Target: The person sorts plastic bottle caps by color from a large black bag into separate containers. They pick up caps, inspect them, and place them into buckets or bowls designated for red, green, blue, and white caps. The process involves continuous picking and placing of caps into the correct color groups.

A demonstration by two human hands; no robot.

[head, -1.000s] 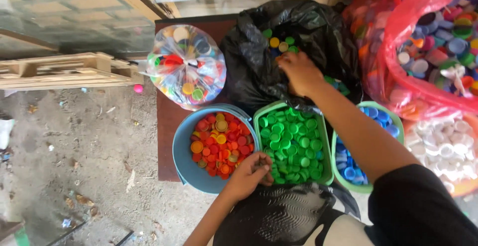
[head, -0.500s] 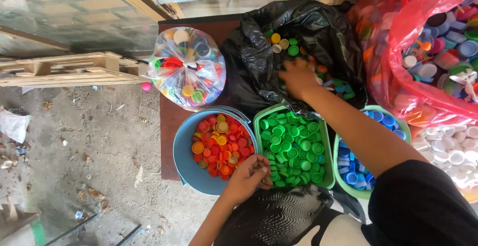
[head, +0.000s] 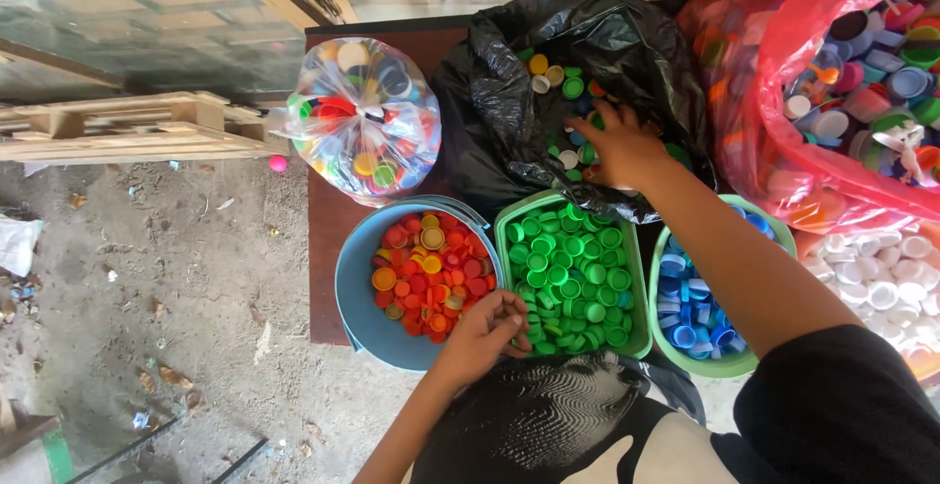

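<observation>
Bottle caps (head: 573, 141), mixed colours, lie in the black bag (head: 490, 102) on the desk (head: 328, 239). Right hand (head: 622, 146) has pushed deeper into the bag than a second ago, fingers curled among caps (grip unclear). Left hand (head: 485, 332) stays at the green tub (head: 573, 274) rim, fingers pinched on small caps.

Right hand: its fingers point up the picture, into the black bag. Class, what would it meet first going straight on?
Probably the loose mixed caps inside the black bag; the right hand is already among them, though depth is unclear.
</observation>
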